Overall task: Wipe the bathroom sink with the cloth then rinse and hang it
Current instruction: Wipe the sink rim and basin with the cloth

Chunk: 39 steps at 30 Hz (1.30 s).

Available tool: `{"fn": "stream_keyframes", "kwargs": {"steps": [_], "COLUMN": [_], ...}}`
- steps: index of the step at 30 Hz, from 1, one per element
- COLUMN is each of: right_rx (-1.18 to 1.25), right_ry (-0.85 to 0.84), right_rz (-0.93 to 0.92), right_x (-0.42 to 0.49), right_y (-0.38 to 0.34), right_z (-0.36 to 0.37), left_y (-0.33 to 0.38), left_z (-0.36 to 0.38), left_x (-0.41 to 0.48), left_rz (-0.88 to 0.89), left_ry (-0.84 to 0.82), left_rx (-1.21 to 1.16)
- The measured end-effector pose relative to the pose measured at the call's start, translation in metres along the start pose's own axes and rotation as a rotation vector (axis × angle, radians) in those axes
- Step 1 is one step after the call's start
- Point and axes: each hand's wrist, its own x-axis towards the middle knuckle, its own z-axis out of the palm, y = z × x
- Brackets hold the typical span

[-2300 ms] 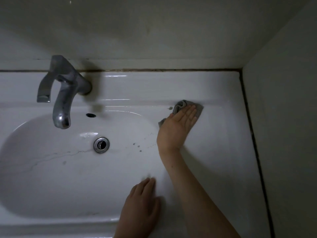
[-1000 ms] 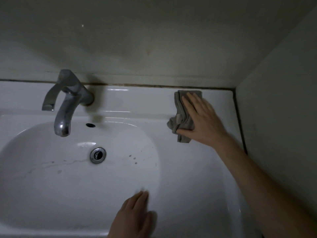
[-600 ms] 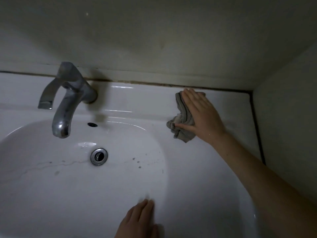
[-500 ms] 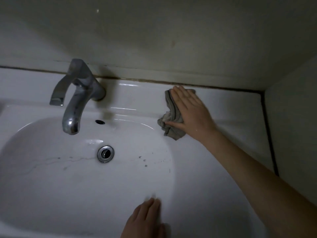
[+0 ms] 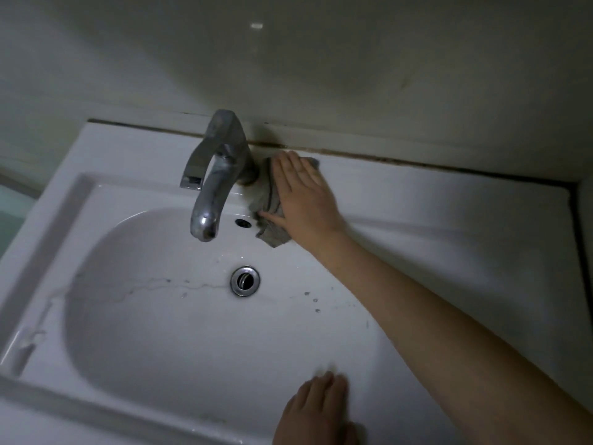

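White sink (image 5: 96,194) basin: no standing water, thin dark crack line across the bowl left of the drain (image 5: 245,281), a few dark specks right of it. Chrome faucet (image 5: 218,175) on the back ledge, spout over the bowl, overflow hole (image 5: 243,222) just beside it. Grey cloth (image 5: 268,200) bunched against the faucet base on the back ledge, lower end hanging over the bowl edge. Right hand (image 5: 305,200) flat on the cloth, fingers extended, pressing, not gripping. Left hand (image 5: 317,412) open, palm down on the front rim, well apart from the cloth.
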Motion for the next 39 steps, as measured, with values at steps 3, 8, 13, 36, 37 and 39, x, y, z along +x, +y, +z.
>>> {"fn": "stream_keyframes", "kwargs": {"steps": [3,8,13,36,37,39], "right_rx": [-0.002,-0.063,0.008,0.066,0.087,0.122], "right_ry": [-0.046,-0.072,-0.055,0.093,0.095,0.094], "right_rz": [0.053,-0.035,0.087,0.842,0.857,0.879], "right_x": [0.011,-0.017,-0.101,-0.365,-0.379,-0.401], "right_y": [-0.018,0.006,0.081,0.053,0.039,0.019], "right_z": [0.004,-0.008,-0.044,-0.127,-0.129,-0.135], "left_y": [0.004,0.004,0.006,0.030,0.030,0.029], "left_z": [-0.005,-0.013,-0.021,-0.042,-0.042,-0.042], "left_x": [0.001,-0.005,-0.010,-0.020,-0.020,-0.019], "left_rz": [-0.005,0.028,-0.009,-0.128,-0.123,-0.130], "left_ry": [-0.008,-0.079,-0.140,-0.188,-0.191,-0.196], "left_rx": [-0.021,0.007,0.042,-0.053,-0.054,-0.049]}}
